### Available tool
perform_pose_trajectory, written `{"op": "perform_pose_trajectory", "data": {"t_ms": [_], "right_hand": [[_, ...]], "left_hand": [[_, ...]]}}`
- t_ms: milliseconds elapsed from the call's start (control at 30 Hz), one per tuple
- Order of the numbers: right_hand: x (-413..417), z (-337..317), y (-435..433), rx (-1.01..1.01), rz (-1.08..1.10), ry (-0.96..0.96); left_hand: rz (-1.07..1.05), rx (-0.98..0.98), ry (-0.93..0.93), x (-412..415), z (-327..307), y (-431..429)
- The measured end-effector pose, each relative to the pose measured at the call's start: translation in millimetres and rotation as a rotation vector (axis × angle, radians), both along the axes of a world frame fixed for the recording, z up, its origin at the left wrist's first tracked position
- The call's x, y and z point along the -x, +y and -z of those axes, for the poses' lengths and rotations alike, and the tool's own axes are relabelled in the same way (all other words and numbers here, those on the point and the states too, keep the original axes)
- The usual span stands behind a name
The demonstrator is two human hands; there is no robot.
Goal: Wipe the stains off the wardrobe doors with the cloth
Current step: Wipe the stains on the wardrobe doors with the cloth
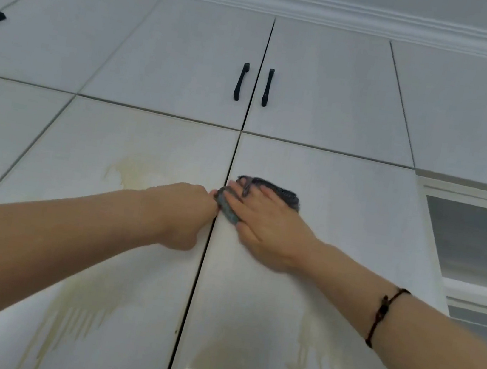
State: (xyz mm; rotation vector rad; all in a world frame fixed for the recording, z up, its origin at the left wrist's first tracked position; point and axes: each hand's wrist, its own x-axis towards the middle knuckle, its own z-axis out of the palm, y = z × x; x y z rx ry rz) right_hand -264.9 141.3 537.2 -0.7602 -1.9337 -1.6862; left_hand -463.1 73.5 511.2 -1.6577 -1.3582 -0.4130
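The tall white panelled wardrobe doors [316, 169] carry yellowish dried drip stains [127, 168] on the lower left panel and further down on both lower panels. The left hand [182, 210] is curled at the gap between the two lower doors; its fingers are hidden, so its grip cannot be told. The right hand [265, 218] has a flat, spread grip, pressing the crumpled dark grey cloth [281, 194] against the lower right door just beside that gap, below two slim black bar handles [241, 81].

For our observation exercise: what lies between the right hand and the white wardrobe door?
In the head view, a crumpled dark grey cloth lies under the right hand, pressed against the white wardrobe door.
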Motion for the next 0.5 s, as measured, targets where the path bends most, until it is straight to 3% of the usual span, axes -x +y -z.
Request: {"op": "perform_pose_trajectory", "data": {"t_ms": [133,167,233,333,400,500], "right_hand": [[-38.1,-77.6,-12.1,0.013,-0.009,0.514],[-28.7,-79.3,-11.1,0.028,-0.046,0.561],[2.6,-51.0,-4.8,0.038,-0.04,0.44],[14.2,30.7,13.3,-0.041,-0.076,0.053],[-2.1,40.3,13.1,-0.02,-0.093,-0.085],[-22.1,-14.3,4.2,-0.029,-0.084,0.114]], "left_hand": [[-0.022,0.132,0.022,8.4,-8.2,0.4],[0.0,0.152,0.005,11.6,-9.0,0.7],[0.053,0.166,-0.02,18.1,-9.9,-0.1],[0.128,0.14,-0.031,26.6,-8.0,0.9],[0.168,0.146,-0.035,29.3,-4.5,1.5],[0.205,0.134,-0.044,31.6,-1.9,3.4]]}}
